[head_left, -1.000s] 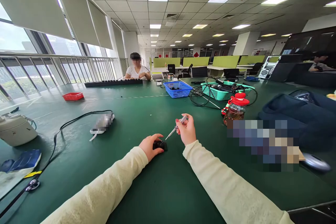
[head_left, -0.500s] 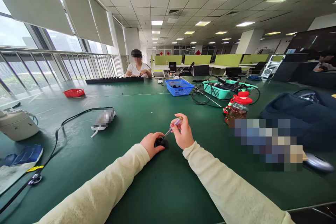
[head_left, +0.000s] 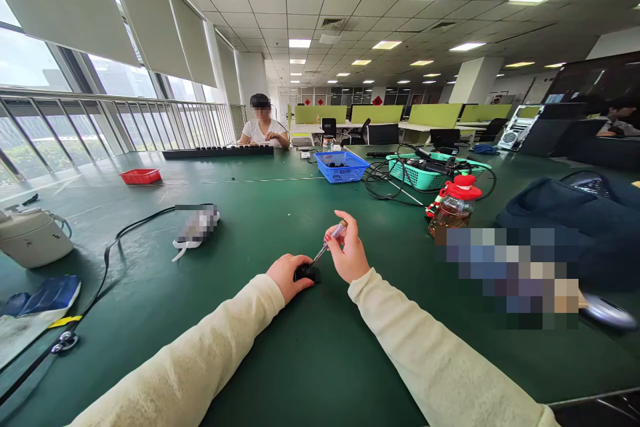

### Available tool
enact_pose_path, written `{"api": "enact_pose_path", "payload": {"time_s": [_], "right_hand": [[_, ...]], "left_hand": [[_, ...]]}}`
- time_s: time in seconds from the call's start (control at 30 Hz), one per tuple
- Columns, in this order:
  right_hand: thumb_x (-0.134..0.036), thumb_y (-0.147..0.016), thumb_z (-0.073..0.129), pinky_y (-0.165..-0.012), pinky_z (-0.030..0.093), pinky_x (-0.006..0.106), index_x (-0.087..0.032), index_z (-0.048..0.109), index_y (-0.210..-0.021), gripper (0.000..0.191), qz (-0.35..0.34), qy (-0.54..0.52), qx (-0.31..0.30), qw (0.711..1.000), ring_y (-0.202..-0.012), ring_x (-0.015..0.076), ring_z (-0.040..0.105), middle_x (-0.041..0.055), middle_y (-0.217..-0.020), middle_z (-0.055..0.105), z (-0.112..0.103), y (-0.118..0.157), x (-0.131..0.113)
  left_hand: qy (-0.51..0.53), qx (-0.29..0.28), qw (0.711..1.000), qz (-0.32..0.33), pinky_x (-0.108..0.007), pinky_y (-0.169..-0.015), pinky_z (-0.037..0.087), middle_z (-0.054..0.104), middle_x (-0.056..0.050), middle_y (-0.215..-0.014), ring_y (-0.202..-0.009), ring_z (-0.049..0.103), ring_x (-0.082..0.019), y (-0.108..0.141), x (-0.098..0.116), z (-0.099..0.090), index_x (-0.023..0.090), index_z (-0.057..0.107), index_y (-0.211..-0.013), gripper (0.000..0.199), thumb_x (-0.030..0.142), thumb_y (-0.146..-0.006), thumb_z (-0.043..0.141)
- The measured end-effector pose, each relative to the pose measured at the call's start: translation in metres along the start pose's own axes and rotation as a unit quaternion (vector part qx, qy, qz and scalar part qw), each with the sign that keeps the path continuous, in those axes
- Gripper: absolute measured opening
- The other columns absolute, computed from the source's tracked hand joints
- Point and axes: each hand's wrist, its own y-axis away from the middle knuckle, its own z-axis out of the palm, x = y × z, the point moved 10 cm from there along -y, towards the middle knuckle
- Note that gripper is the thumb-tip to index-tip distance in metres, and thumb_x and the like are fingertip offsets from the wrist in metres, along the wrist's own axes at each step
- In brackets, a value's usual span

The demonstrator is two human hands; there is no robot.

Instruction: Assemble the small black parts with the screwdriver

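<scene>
My left hand [head_left: 289, 276] grips a small black block-like part [head_left: 309, 273] against the green tabletop [head_left: 310, 353], thumb on the near side and fingers on the far side. In my right hand [head_left: 349, 251] is a screwdriver [head_left: 336, 232] with a clear purplish handle, pinched between thumb and fingers. Its shaft slants down to the left, and the tip meets the top of the black part. Exactly where the tip sits is too small to make out. What kind of part it is cannot be told.
Ahead stand a blue basket [head_left: 342, 167] with dark pieces and a teal basket [head_left: 425, 173] heaped with cables. To the right are a red-lidded bottle [head_left: 454, 203] and a dark bag [head_left: 565, 227]. A red tray [head_left: 141, 176] and strap [head_left: 107, 267] lie left. Another person [head_left: 263, 127] sits across.
The fingers of my right hand have shifted slightly on the screwdriver handle, the index finger rising a little. My left hand and the black part stay in place.
</scene>
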Motion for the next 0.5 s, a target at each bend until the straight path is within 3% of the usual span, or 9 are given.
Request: {"api": "enact_pose_path", "payload": {"time_s": [0.17, 0.37, 0.5], "right_hand": [[-0.029, -0.083, 0.057, -0.074, 0.053, 0.034, -0.027, 0.039, -0.131, 0.051, 0.050, -0.018, 0.014, 0.999, -0.069, 0.0143, 0.060, -0.0022, -0.080, 0.061, 0.001, -0.007, 0.015], [-0.036, -0.084, 0.055, -0.082, 0.053, 0.038, -0.025, 0.036, -0.136, 0.056, 0.121, -0.113, 0.018, 0.986, -0.070, 0.0146, 0.063, -0.0035, -0.077, 0.061, 0.006, -0.014, 0.047], [-0.035, -0.087, 0.048, -0.083, 0.052, 0.039, -0.022, 0.036, -0.135, 0.051, 0.133, -0.142, 0.018, 0.981, -0.070, 0.0157, 0.066, -0.0013, -0.077, 0.064, 0.007, -0.015, 0.047]], "left_hand": [[0.008, -0.004, 1.000, -0.002, -0.038, -0.094, 0.049, 0.070, -0.005, -0.101, -0.099, 0.063, -0.025, 0.000, 0.001, -0.001, 0.023, 0.065, -0.113, 0.044, 0.031, -0.070, 0.071], [0.011, -0.008, 1.000, -0.010, -0.037, -0.094, 0.049, 0.071, -0.006, -0.100, -0.099, 0.063, -0.025, 0.002, 0.003, -0.004, 0.023, 0.066, -0.113, 0.043, 0.030, -0.070, 0.070], [0.029, -0.008, 1.000, -0.005, -0.037, -0.096, 0.048, 0.071, -0.004, -0.106, -0.103, 0.062, -0.024, 0.003, 0.006, -0.006, 0.024, 0.061, -0.122, 0.053, 0.027, -0.070, 0.071]]}}
